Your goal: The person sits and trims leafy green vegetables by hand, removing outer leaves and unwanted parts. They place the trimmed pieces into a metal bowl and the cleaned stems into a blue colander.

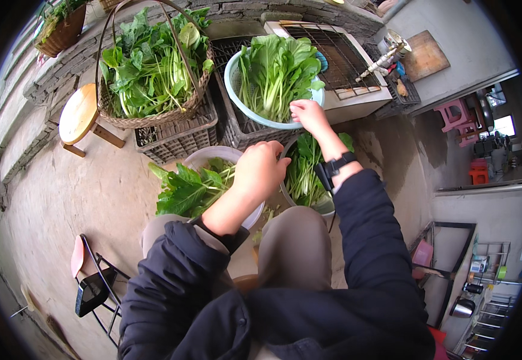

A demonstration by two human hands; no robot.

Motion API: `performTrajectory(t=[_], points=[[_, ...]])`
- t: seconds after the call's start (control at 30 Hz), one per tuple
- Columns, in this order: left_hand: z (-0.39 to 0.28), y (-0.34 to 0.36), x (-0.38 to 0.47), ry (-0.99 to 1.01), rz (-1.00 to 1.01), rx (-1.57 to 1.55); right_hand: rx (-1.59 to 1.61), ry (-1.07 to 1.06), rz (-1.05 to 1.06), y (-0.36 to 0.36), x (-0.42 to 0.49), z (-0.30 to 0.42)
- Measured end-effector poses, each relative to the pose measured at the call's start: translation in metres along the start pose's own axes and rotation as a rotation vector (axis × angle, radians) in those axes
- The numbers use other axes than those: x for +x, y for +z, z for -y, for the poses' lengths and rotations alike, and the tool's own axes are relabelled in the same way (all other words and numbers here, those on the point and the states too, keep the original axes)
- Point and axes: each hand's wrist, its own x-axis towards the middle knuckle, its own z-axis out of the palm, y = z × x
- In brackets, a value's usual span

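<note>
My left hand (261,168) is closed around the stems of a bunch of leafy greens (186,191), whose leaves spread to the left over a whitish plastic tub (254,216). At the near rim of a light blue colander (251,116) full of leafy greens (276,72) is my right hand (308,114), fingers bent; whether it pinches anything cannot be told. Below that forearm, a metal-coloured basin (326,208) holds more greens (303,173). A handled wicker basket (153,122) heaped with greens (148,67) stands at the upper left.
Black plastic crates (177,141) support the basket and colander. A round wooden stool (78,114) stands left, a folding chair (96,288) lower left. Beyond the colander are a wire grill rack (328,54) and a cutting board (427,55). A brick wall (238,11) runs behind.
</note>
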Motion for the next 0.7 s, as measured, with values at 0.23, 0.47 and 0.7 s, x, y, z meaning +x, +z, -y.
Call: performTrajectory(t=[0.23,0.47,0.7], points=[[0.001,-0.01,0.006,-0.005,-0.071,0.072,-0.487,0.266,0.099,0.047,0.069,-0.022],[0.001,-0.016,0.01,-0.017,-0.101,0.062,0.084,0.192,-0.047,0.021,0.036,0.014],[-0.005,-0.024,0.019,0.047,-0.304,-0.348,0.479,0.02,0.206,-0.043,-0.11,0.125]])
